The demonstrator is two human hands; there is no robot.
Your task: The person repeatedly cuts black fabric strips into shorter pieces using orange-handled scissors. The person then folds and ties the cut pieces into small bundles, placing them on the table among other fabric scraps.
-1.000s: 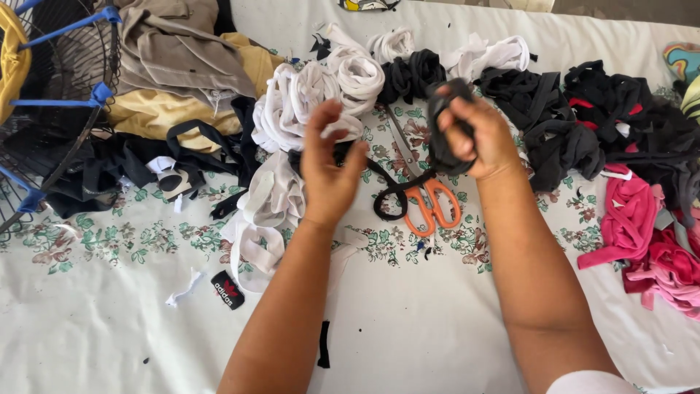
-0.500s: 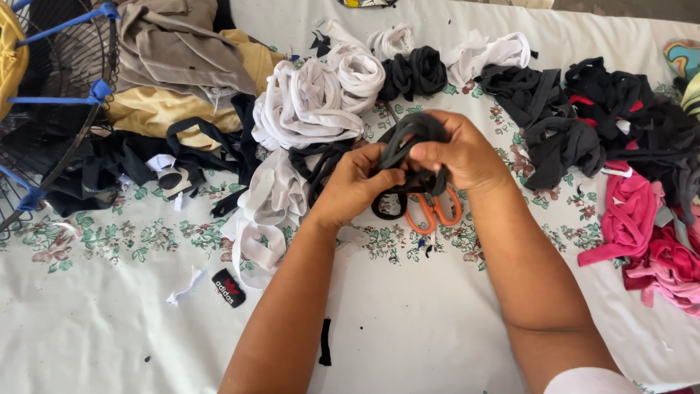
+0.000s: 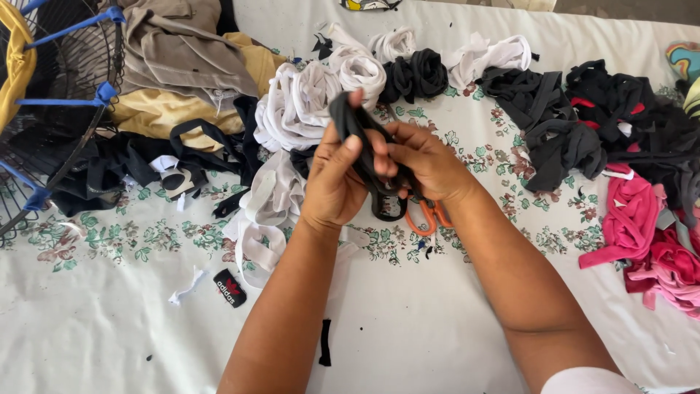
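Observation:
A dark grey fabric strip point(image 3: 351, 117) is held up between both hands above a white floral cloth point(image 3: 146, 321). My left hand point(image 3: 335, 179) grips its upper part, fingers wrapped around it. My right hand point(image 3: 426, 164) pinches the lower part, close against the left. Just beneath the hands lie orange-handled scissors point(image 3: 426, 217) and a black loop of fabric point(image 3: 386, 208). A pile of white fabric rolls point(image 3: 306, 102) sits right behind the left hand.
Black fabric rolls point(image 3: 419, 73) and black strips point(image 3: 561, 131) lie at the back and right, pink strips point(image 3: 642, 226) at the far right. Tan and yellow garments point(image 3: 175, 66) and a wire fan guard point(image 3: 51, 95) fill the left. Small scraps point(image 3: 230, 287) lie near the front.
The hands, first apart over the piles, have come together on the dark strip, and now hold it higher, with the left hand raised.

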